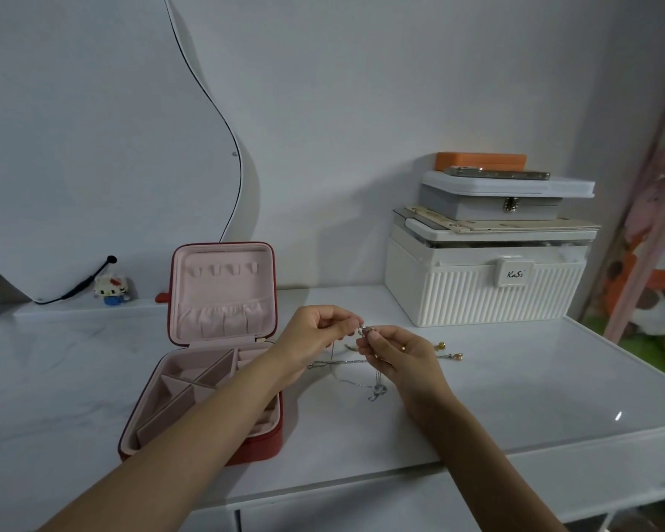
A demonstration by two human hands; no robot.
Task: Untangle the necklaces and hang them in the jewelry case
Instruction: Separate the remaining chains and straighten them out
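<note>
A red jewelry case with pink lining stands open on the white table, its lid upright with small hooks and a pouch. My left hand and my right hand meet just right of the case, both pinching a small pendant of a tangled bunch of thin silver necklaces. The chains hang from my fingers and trail onto the table below. A bow-shaped charm lies under my right wrist. Gold-ended chain pieces lie to the right of my right hand.
A white ribbed storage box stacked with a grey box, an orange case and a phone stands at the back right. A curved mirror leans on the wall at left, with a small toy figure below it. The table's front edge is near.
</note>
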